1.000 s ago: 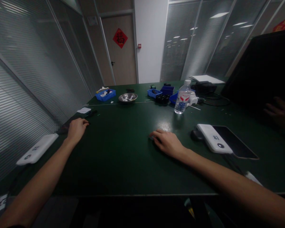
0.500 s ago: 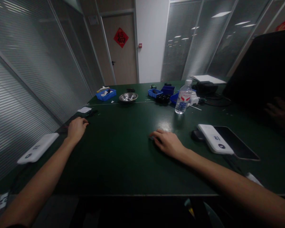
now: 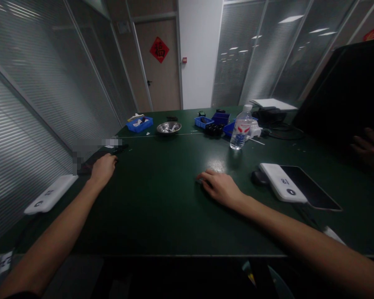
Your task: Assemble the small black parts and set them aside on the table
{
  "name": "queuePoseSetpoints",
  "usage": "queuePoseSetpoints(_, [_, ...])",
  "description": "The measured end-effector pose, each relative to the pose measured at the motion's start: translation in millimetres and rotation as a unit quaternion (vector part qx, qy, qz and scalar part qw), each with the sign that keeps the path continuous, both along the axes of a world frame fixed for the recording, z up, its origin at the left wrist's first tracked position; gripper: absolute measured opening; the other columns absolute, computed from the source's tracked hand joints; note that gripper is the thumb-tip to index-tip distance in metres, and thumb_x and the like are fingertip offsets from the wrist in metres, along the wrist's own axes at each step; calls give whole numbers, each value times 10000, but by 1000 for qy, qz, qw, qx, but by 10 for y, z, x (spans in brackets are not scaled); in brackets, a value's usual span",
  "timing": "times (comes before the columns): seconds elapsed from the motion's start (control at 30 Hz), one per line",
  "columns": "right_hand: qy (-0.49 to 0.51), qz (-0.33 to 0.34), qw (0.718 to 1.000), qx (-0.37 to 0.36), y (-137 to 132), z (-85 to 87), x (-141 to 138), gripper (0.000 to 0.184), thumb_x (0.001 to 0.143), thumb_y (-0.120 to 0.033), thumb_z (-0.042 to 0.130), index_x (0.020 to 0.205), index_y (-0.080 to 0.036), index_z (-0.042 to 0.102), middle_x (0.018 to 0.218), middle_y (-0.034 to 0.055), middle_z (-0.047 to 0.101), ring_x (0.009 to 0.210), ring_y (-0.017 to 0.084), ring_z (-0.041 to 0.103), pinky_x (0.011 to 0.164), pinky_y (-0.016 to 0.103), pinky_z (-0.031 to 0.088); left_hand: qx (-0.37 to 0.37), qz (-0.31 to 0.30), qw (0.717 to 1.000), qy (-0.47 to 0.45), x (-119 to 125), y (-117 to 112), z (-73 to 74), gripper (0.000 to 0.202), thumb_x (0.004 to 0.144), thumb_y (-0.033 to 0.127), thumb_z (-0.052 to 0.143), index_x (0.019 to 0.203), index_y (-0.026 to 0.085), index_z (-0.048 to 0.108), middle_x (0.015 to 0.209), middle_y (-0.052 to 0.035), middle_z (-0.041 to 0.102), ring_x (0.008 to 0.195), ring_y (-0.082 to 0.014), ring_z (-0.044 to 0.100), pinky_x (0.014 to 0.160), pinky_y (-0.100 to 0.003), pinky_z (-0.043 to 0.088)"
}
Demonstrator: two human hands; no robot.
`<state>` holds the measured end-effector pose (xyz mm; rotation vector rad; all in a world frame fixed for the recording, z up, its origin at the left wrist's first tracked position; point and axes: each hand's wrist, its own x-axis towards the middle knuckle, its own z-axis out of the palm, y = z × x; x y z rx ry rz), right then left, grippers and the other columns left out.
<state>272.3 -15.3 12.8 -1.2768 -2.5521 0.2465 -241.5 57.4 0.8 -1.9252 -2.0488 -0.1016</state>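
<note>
My left hand (image 3: 103, 169) is at the table's left side, its fingers bent together; a dark spot shows at the fingertips, too unclear to name. A dark object (image 3: 121, 148) lies just beyond it, and a white power bank (image 3: 51, 194) nearer me on the left. My right hand (image 3: 220, 187) rests low over the middle of the dark green table (image 3: 162, 199), fingers curled and closed. A small pale patch shows under its fingertips, too small to name. Right of this hand are a black mouse-like object (image 3: 259, 177) and another white power bank (image 3: 283, 182).
A water bottle (image 3: 240, 128) stands beyond my right hand. Farther back are a metal bowl (image 3: 168, 128), a blue tray (image 3: 139, 124) and other blue trays (image 3: 203, 121). A dark tablet-like slab (image 3: 311, 187) lies right. Another person's hand (image 3: 372, 145) shows at the right edge.
My left hand has shifted very slightly right, staying low over the table. My right hand keeps its place. The other person's hand at the right edge has moved a little.
</note>
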Motion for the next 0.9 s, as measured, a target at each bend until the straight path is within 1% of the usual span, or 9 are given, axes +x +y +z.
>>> queuePoseSetpoints(0.13, [2, -2, 1000, 6, 3, -9, -8, 288, 1017, -261, 485, 1263, -257, 634, 1138, 60, 650, 859, 166, 647, 707, 260, 435, 8, 8, 1000, 3, -2, 19, -26, 323, 957, 232, 475, 1139, 150, 729, 1126, -147, 672, 975, -299, 684, 814, -376, 540])
queuePoseSetpoints(0.3, [4, -1, 1000, 4, -5, 2, -6, 287, 1018, -267, 483, 1261, -258, 635, 1126, 57, 648, 821, 158, 637, 678, 258, 426, 24, 1, 1000, 2, -28, 19, -63, 326, 973, 253, 459, 1146, 153, 717, 1157, -155, 648, 960, -296, 675, 771, -377, 542])
queuePoseSetpoints(0.47, [11, 3, 1000, 0, -2, 3, 0, 291, 1013, -257, 492, 1269, -253, 631, 1133, 58, 646, 841, 159, 637, 689, 255, 432, 23, 8, 1000, -10, -29, 23, -53, 316, 968, 238, 474, 1130, 134, 725, 1142, -158, 665, 1015, -303, 663, 862, -398, 537])
queuePoseSetpoints(0.67, [10, 2, 1000, 1, -13, 11, -1, 285, 1017, -248, 487, 1263, -249, 631, 1123, 61, 650, 838, 158, 637, 692, 257, 434, 29, 18, 999, -34, -34, 14, -43, 318, 964, 273, 484, 1068, 129, 749, 1103, -164, 682, 990, -309, 666, 853, -414, 545])
queuePoseSetpoints(0.9, [7, 2, 1000, -7, -27, 51, -10, 289, 1018, -247, 482, 1264, -242, 635, 1132, 70, 651, 841, 163, 641, 698, 265, 446, 23, 31, 998, -44, 24, -4, -14, 336, 954, 270, 481, 1066, 133, 767, 1078, -178, 718, 986, -326, 682, 871, -433, 548])
